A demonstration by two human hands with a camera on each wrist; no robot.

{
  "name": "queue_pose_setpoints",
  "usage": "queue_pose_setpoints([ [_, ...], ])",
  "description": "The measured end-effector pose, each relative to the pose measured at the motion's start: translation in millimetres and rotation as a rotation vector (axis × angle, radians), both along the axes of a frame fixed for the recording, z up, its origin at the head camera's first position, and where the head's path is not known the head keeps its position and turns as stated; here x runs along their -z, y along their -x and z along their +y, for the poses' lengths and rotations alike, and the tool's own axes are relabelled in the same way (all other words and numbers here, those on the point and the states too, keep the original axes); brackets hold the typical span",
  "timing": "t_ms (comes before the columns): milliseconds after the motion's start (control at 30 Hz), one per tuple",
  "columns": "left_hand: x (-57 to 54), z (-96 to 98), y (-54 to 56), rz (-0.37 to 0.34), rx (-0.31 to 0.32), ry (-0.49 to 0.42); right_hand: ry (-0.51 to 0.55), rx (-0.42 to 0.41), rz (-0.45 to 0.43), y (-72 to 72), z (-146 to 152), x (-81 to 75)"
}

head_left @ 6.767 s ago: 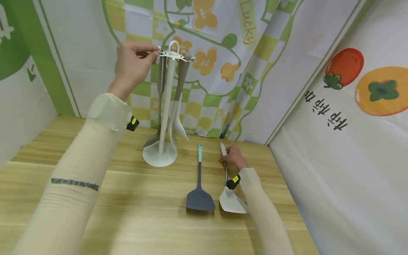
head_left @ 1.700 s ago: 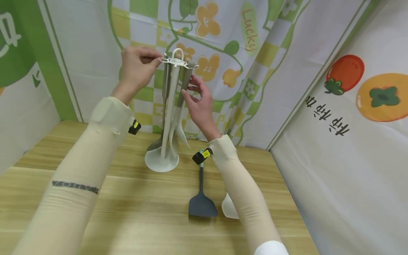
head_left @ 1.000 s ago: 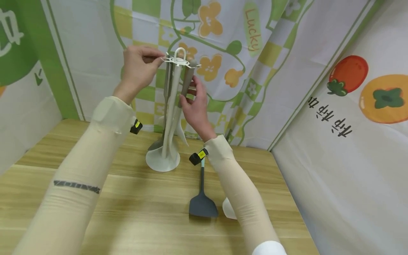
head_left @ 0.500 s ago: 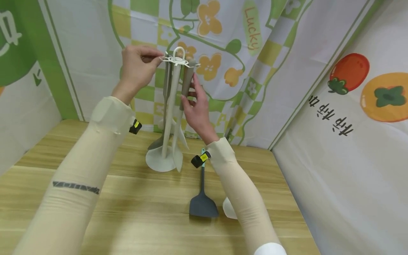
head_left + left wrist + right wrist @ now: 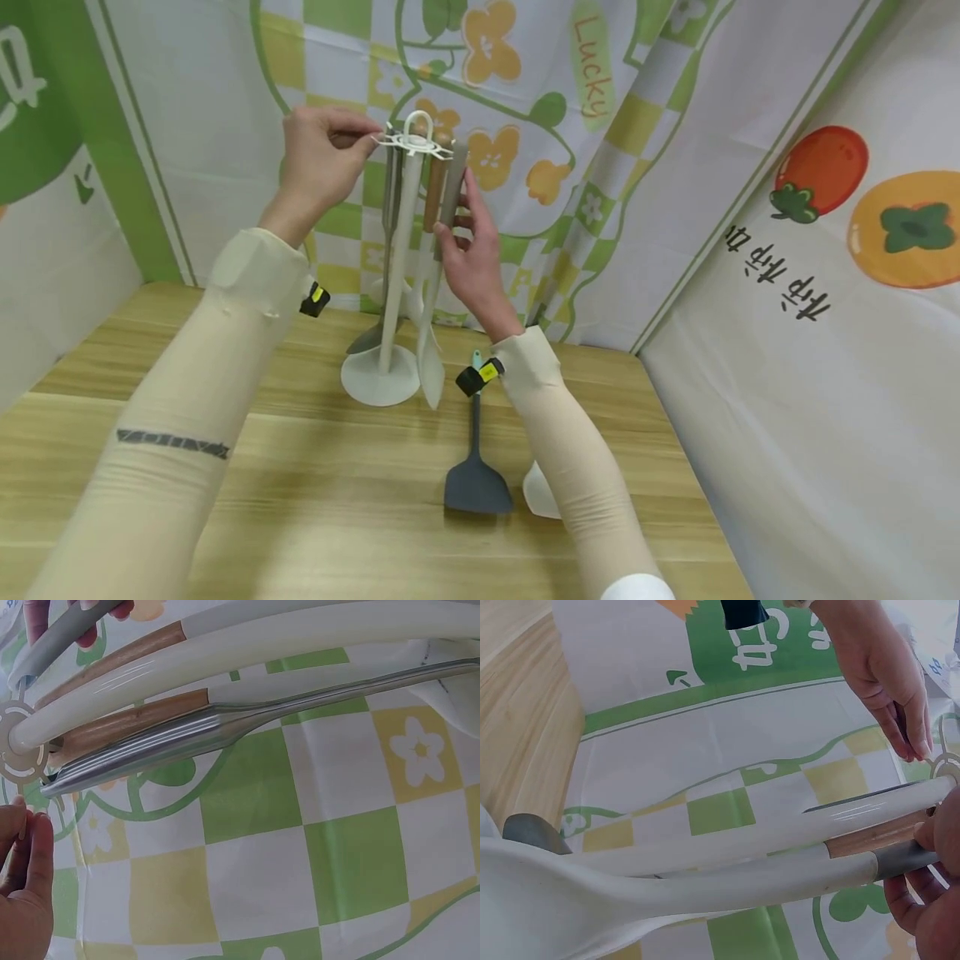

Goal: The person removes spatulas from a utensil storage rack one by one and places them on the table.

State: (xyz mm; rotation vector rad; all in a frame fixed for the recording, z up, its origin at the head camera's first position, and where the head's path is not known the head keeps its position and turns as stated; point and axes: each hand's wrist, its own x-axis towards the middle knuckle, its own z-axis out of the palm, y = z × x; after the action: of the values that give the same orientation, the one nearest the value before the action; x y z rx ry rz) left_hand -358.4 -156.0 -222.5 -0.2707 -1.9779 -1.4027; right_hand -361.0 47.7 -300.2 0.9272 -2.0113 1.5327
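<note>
My left hand (image 5: 322,162) pinches a hook at the edge of the white utensil rack's (image 5: 395,267) top ring. The right hand (image 5: 474,250) grips the grey handle of a white spoon (image 5: 430,375), whose broad head (image 5: 540,900) hangs just right of the rack's round base. The top of that handle stands beside the ring, slightly above it; whether it still touches a hook I cannot tell. Around the pole hang a steel-handled utensil (image 5: 150,750), wooden-handled utensils (image 5: 433,196) and a dark-headed utensil (image 5: 371,337).
On the wooden table (image 5: 337,517) lies a dark grey turner (image 5: 476,487) with a mint handle, partly behind the right wrist camera. Beside it a white turner (image 5: 540,492) is mostly hidden under my right forearm. A patterned curtain (image 5: 337,50) hangs close behind the rack.
The right hand went from the white turner on the table to the spoon on the rack. In the last second the spoon swung outward, and its handle shifted right and up from the ring.
</note>
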Motion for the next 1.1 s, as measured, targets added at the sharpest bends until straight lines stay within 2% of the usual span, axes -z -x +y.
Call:
queue_pose_setpoints([
  [433,0.6,-0.4,0.5,0.002,0.009,-0.018,-0.031,0.010,0.061,1.0,8.7,-3.8],
  [933,-0.8,0.7,-4.6,-0.014,0.006,0.002,-0.028,0.037,0.042,2.6,16.2,-1.5],
  [1100,-1.1,0.3,-6.3,-0.015,0.002,0.007,-0.031,0.046,0.031,-2.2,17.2,-3.7],
])
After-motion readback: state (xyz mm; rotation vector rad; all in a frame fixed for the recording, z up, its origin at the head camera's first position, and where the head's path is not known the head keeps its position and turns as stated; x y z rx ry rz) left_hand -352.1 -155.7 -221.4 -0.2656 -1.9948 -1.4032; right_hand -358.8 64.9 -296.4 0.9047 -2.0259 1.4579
